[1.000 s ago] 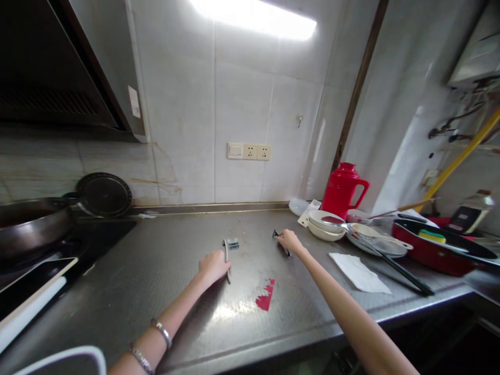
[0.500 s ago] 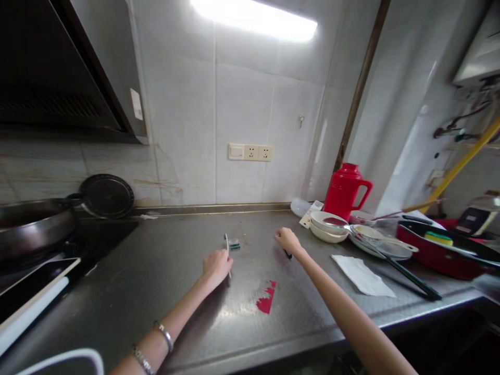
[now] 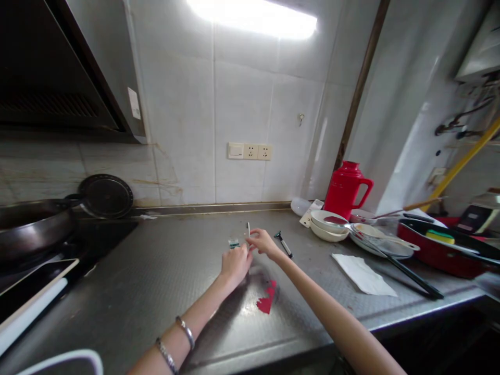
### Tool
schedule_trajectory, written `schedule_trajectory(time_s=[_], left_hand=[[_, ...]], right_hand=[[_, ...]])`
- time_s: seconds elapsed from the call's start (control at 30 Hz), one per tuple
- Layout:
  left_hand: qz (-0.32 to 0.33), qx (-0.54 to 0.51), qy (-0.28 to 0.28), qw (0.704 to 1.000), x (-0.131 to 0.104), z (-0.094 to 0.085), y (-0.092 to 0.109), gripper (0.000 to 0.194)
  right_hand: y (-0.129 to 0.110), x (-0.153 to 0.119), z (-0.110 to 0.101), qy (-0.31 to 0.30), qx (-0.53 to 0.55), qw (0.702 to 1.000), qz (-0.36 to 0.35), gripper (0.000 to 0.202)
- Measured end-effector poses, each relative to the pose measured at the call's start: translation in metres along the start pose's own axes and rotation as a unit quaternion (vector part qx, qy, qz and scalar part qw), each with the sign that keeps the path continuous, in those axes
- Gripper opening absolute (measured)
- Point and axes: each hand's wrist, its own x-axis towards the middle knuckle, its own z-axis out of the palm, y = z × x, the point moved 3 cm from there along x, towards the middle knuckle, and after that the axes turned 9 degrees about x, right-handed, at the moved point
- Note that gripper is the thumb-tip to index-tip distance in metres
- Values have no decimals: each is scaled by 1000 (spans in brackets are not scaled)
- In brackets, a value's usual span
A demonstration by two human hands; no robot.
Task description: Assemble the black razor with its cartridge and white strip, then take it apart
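A slim white toothbrush [image 3: 248, 229] stands nearly upright over the middle of the counter, its dark-tipped head pointing up. My left hand [image 3: 235, 262] is closed around its handle. From the right, my right hand [image 3: 262, 242] meets it, thumb and fingertips at the brush just above my left fingers; the exact contact is partly hidden. Right of my hands, a razor [image 3: 284, 245] with a black and silver handle lies on the metal counter. Just left of the brush is a small clear and teal piece [image 3: 233, 243]. A torn red scrap [image 3: 267, 299] lies nearer the front.
At right are stacked white bowls [image 3: 329, 232], a red thermos jug [image 3: 345, 190], a white paper napkin [image 3: 363, 273], a long black-handled utensil [image 3: 414, 278] and a red pan [image 3: 435, 255] with a sponge. A metal pot [image 3: 37, 224] sits on the left; the counter's front edge is close.
My right hand has left the razor on the counter and moved left to the toothbrush. My left hand has carried the toothbrush slightly right, so both hands now meet.
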Motion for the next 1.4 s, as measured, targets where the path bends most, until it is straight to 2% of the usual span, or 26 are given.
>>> schedule_trajectory(time_s=[0.1,0.23,0.27,0.37,0.43,0.53,0.67,0.9,1.07,1.2,1.3,1.4], left_hand=[[12,-29,24,999,5,0,-4,38],[41,-55,58,996,19,0,-27,24],[42,-54,59,996,23,2,-35,25],[32,-59,45,997,37,13,-60,44],[28,-78,29,996,44,24,-72,57],[23,-101,10,995,49,41,-81,65],[42,-114,13,992,52,53,-80,64],[29,-120,-8,992,54,54,-76,55],[26,-138,3,990,57,55,-80,48],[23,-170,19,985,60,59,-84,51],[29,-208,35,977,59,55,-78,53],[75,-249,48,964,53,43,-62,52]], right_hand=[[4,11,-25,43,-84,995,-22,30],[21,26,-83,96,-161,982,-20,31],[27,29,-98,110,-186,976,-17,30],[51,32,-130,118,-251,961,4,23],[67,32,-139,111,-281,953,19,22],[84,29,-138,97,-313,944,36,22],[92,28,-130,88,-331,938,42,20],[90,26,-129,90,-344,934,41,20],[83,24,-136,98,-352,930,32,24],[69,23,-139,103,-358,928,9,29],[50,21,-128,66,-350,933,-58,31],[27,12,-101,-41,-313,933,-174,39]])
